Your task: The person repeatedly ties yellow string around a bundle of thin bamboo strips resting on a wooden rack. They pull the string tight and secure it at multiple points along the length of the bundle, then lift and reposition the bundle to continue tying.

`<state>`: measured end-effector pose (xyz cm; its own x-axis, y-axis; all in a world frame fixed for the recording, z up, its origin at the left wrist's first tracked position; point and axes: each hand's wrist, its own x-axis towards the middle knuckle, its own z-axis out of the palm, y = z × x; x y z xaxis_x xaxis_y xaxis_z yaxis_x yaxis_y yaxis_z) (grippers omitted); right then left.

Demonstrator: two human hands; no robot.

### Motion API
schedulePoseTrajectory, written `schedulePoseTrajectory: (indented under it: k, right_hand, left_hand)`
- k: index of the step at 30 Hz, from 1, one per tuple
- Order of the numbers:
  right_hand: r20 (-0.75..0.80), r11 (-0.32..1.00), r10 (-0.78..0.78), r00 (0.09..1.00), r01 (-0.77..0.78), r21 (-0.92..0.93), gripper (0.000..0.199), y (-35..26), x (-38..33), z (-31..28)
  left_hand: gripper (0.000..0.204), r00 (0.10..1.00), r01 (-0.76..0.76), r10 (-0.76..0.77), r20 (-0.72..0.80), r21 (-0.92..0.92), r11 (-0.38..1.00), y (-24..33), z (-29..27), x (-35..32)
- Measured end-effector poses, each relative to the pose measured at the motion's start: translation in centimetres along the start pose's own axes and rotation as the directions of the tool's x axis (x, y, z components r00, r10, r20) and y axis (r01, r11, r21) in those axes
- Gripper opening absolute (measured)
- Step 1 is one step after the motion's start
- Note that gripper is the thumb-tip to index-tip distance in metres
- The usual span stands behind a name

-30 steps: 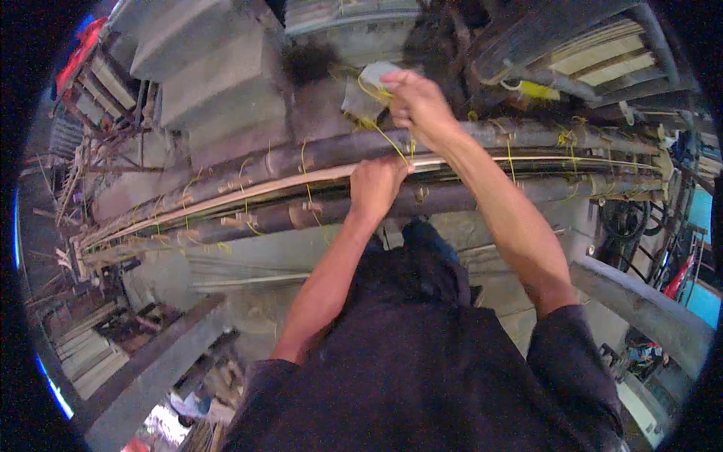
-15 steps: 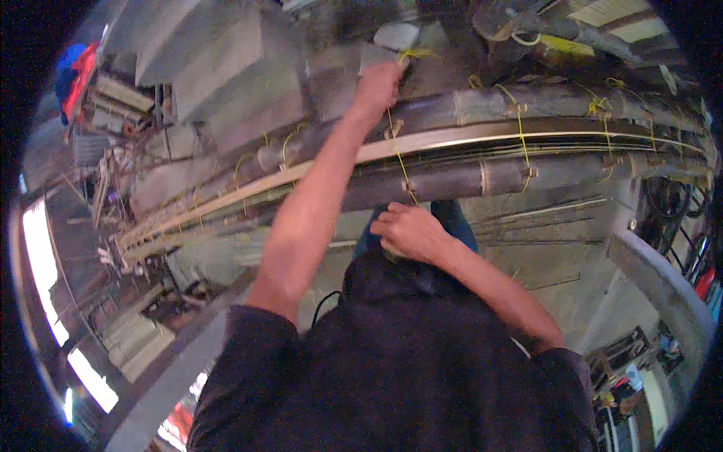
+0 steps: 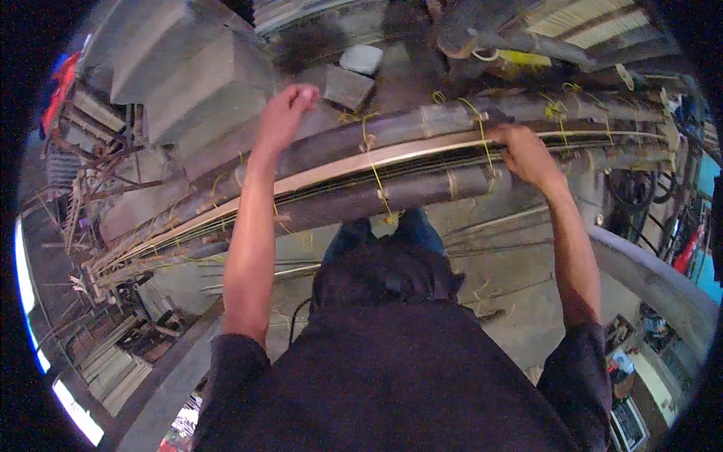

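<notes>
A long bundle of dark bamboo poles point(image 3: 422, 192) with a pale flat strip along it runs across in front of me, tied at intervals with yellow string point(image 3: 374, 175). My left hand point(image 3: 286, 113) reaches over the far side of the bundle, fingers curled and pinched; whether it holds a bit of string is not clear. My right hand point(image 3: 526, 153) grips the bundle near a yellow tie at the right. My dark shirt and legs fill the lower part of the view.
Concrete steps point(image 3: 181, 75) rise at the back left, with grey stone blocks point(image 3: 361, 59) on the ground beyond the bundle. More bamboo and slats point(image 3: 580, 30) lie at the back right. A curved concrete rail point(image 3: 655, 279) runs at the right. Thin rods lie on the floor.
My right hand moved from near my body out to the right and took hold of the bundle. My left hand drew back leftward from the stone blocks to the bundle's far side.
</notes>
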<state>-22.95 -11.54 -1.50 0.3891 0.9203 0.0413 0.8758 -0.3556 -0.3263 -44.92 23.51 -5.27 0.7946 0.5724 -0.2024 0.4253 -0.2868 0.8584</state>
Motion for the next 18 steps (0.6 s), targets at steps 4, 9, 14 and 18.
schedulePoseTrajectory:
  k: [4, 9, 14, 18]
  right_hand:
    - [-0.131, 0.824, 0.36, 0.924, -0.248, 0.51, 0.025, -3.6, -4.2, -0.7]
    - [0.46, 0.458, 0.259, 0.849, -0.528, 0.716, 0.03, -15.5, -10.6, 3.9]
    - [0.772, -0.567, -0.013, 0.636, -0.64, 0.518, 0.052, -33.4, -3.0, 17.3]
    - [0.47, 0.366, 0.283, 0.836, -0.547, 0.753, 0.016, -35.2, -0.5, 17.6]
  left_hand:
    - [0.028, 0.988, 0.089, -0.098, -0.116, -0.078, 0.993, -1.5, -5.8, -7.5]
    - [0.028, 0.948, 0.151, -0.176, -0.265, -0.113, 0.982, -6.7, -13.2, -11.7]
    - [0.024, 0.991, -0.096, 0.095, -0.09, -0.007, 0.995, -7.0, -13.1, -10.8]
    - [0.028, 0.974, -0.227, 0.22, 0.057, 0.186, 0.956, -6.6, -10.5, -14.0]
